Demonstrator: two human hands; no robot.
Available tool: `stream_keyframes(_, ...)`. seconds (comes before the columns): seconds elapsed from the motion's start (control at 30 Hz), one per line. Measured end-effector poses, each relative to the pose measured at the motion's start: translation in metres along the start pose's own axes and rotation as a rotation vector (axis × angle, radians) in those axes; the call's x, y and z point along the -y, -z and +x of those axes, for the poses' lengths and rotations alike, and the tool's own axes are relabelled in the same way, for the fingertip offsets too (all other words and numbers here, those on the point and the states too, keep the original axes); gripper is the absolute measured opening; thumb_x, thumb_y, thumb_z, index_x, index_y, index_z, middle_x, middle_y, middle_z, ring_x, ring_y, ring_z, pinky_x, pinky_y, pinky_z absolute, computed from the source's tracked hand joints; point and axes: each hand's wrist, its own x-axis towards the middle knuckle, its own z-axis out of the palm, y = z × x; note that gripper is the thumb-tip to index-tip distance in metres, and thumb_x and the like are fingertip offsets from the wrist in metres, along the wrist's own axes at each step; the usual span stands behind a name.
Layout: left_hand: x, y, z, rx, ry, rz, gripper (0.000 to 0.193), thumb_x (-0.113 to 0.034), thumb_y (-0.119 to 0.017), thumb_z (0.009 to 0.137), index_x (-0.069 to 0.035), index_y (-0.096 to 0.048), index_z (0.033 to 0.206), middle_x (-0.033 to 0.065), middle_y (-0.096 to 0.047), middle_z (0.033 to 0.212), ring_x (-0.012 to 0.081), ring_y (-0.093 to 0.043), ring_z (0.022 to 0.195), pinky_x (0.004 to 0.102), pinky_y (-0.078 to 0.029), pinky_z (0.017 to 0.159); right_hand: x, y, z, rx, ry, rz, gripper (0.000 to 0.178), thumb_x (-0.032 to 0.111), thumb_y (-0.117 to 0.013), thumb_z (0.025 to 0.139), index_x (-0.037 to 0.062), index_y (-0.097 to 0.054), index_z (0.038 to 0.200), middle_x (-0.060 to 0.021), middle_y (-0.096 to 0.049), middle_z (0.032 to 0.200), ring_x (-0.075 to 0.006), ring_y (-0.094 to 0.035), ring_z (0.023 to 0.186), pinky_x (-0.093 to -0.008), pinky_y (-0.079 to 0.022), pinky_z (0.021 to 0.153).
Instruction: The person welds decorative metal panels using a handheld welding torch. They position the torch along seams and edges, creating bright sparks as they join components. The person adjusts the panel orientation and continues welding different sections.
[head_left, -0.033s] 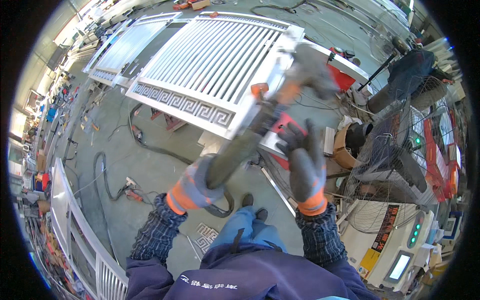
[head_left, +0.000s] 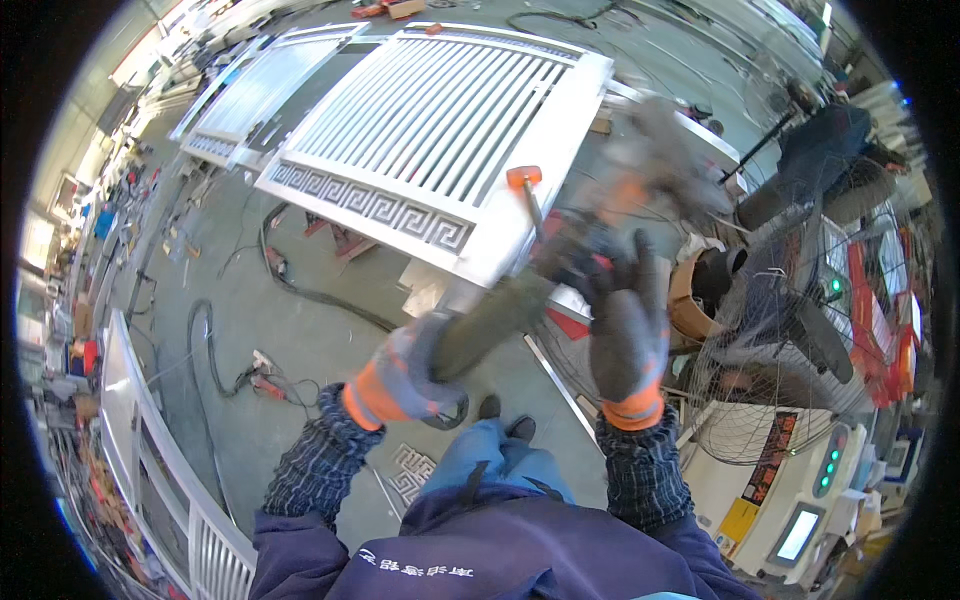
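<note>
My left hand, in a grey and orange work glove, is closed round the near end of a long dark-green sleeve-like piece. The piece slants up to the right, past an orange band, to a blurred grey glove-like end; its exact kind is unclear. My right hand, gloved alike, has its fingers stretched upward beside the piece; whether they touch it cannot be told. Ahead lies a white slatted panel with a grey fretwork band. An orange-headed mallet rests at its right edge.
A wire-caged fan stands at the right, above a pale machine with green lights and a screen. Beside it is a cardboard box. Cables cross the floor. A curved white railing stands at the left.
The far end of the dark-green piece has swung right and slightly down. Both my hands have shifted a little to the right, and the right fingers are now closer to the piece.
</note>
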Motion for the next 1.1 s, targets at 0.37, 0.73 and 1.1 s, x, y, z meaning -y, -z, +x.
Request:
stream_keyframes(0.37,-0.024,-0.106,-0.042,0.212,-0.254,-0.345,0.080,-0.017,-0.079,0.065,-0.004,-0.049,0.138,0.0173,-0.060,0.123,0.0369,-0.063,0.113,0.0430,-0.052,0.095,0.070,0.055,-0.060,-0.478,0.332,-0.560,0.024,0.019,-0.056,0.102,-0.0018,-0.066,0.109,-0.0113,-0.069,0.099,-0.0210,-0.066,0.083,-0.0357,-0.058,0.074)
stream_keyframes(0.73,0.039,-0.026,-0.160,0.511,-0.156,-0.687,0.074,-0.017,-0.075,0.073,-0.004,-0.041,0.137,0.0198,-0.058,0.117,0.0357,-0.064,0.108,0.0439,-0.051,0.090,0.073,-0.031,-0.149,-0.244,0.350,-0.801,0.036,0.016,-0.058,0.102,-0.0016,-0.057,0.134,-0.0234,-0.061,0.132,-0.0287,-0.067,0.110,-0.0414,-0.057,0.096)
stream_keyframes(1.1,0.077,0.048,-0.221,0.700,0.179,-1.173,0.047,-0.044,-0.055,0.106,-0.002,-0.063,0.126,0.0088,-0.070,0.112,0.0175,-0.062,0.106,0.0376,-0.050,0.093,0.086,-0.160,-0.173,-0.266,-0.188,0.187,0.054,0.042,-0.041,0.111,0.0061,-0.044,0.151,-0.0183,-0.051,0.149,-0.0287,-0.055,0.132,-0.0446,-0.047,0.111)
